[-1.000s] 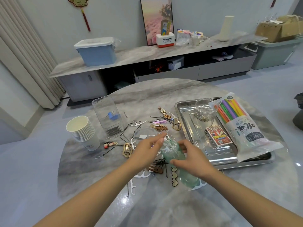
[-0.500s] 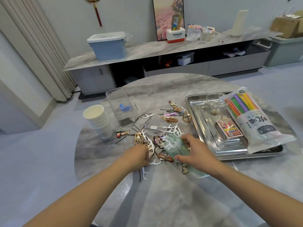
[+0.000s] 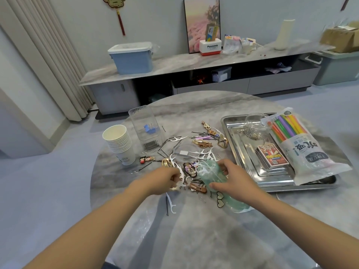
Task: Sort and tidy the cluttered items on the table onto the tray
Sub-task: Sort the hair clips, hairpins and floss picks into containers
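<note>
I have the translucent green plastic bag of white floss picks (image 3: 208,176) lying on the round grey marble table (image 3: 194,230), just left of the tray's near corner. My right hand (image 3: 236,178) grasps it, thumb and fingers curled around its upper part. My left hand (image 3: 164,180) is curled down over loose white floss picks (image 3: 181,171) at the near edge of the clutter; I appear to pinch one, though the fingertips are hidden.

Around the bag lie black bobby pins, a brown hair clip (image 3: 198,188) and a black-edged heart-shaped clip (image 3: 220,199). One lone floss pick (image 3: 172,205) sits nearer me, apart from the pile.

The rectangular stainless steel tray (image 3: 229,133) sits at the right, its long left rim beside the scatter. It holds a clear glass jar (image 3: 254,127), a red card box (image 3: 272,157) and a bag of coloured straws (image 3: 297,144) that overhangs its near right corner. A stack of white paper cups (image 3: 120,144) and a clear plastic box (image 3: 146,131) stand at the left. Bare tabletop lies between the clutter and me.
</note>
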`<move>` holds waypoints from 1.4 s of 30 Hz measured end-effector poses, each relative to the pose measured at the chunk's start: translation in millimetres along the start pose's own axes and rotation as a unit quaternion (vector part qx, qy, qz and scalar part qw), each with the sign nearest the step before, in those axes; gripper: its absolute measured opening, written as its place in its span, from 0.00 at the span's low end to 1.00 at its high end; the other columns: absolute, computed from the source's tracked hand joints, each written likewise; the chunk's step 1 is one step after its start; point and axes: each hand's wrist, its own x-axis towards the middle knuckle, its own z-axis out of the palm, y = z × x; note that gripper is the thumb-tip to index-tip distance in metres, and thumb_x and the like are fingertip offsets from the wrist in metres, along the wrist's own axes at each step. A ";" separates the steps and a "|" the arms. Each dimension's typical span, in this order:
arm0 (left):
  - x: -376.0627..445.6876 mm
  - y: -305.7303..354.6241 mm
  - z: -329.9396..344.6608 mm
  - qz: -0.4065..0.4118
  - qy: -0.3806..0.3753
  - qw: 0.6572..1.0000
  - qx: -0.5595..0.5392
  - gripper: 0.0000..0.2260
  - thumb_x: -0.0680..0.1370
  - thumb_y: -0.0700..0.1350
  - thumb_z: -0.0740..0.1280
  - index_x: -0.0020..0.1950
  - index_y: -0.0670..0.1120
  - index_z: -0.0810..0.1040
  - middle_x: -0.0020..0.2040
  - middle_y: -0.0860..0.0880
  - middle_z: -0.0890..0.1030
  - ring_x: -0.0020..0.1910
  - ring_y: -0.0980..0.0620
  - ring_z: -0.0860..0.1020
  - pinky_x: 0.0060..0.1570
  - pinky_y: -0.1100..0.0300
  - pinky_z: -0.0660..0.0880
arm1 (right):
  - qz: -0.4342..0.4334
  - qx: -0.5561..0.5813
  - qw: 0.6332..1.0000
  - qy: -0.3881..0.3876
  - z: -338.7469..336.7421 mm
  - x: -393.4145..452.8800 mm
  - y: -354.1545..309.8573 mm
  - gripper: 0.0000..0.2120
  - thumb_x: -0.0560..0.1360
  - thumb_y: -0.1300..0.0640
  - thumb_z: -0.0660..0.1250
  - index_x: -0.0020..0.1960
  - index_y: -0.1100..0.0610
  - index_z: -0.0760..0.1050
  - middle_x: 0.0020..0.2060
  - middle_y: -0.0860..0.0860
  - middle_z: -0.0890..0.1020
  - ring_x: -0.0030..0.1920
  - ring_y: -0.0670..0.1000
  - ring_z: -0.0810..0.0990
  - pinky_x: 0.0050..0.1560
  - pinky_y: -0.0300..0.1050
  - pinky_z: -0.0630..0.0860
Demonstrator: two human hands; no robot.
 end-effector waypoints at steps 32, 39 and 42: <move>7.2 44.6 -13.4 -0.083 0.134 0.944 -0.290 0.01 0.78 0.40 0.65 0.49 0.45 0.74 0.34 0.49 0.78 0.29 0.56 0.78 0.29 0.65 0.73 | 0.012 0.001 1.000 -0.029 -2.9 -3.1 5.4 0.30 0.65 0.48 0.76 0.62 0.51 0.67 0.52 0.45 0.75 0.51 0.45 0.74 0.49 0.38 0.71; 2.6 57.5 -15.1 -0.009 0.191 0.882 -0.431 0.06 0.79 0.39 0.62 0.51 0.49 0.74 0.38 0.42 0.81 0.30 0.57 0.80 0.26 0.68 0.71 | -0.019 0.033 0.999 -0.033 0.0 -3.7 2.7 0.30 0.64 0.50 0.77 0.62 0.51 0.68 0.52 0.45 0.76 0.52 0.44 0.74 0.50 0.36 0.69; 3.8 62.7 -14.7 0.004 0.247 0.856 -0.455 0.07 0.80 0.39 0.62 0.47 0.48 0.78 0.35 0.46 0.82 0.31 0.58 0.80 0.25 0.71 0.68 | -0.027 0.036 0.999 -0.029 2.3 -3.4 2.1 0.31 0.64 0.50 0.77 0.62 0.51 0.68 0.51 0.43 0.74 0.51 0.43 0.74 0.50 0.35 0.69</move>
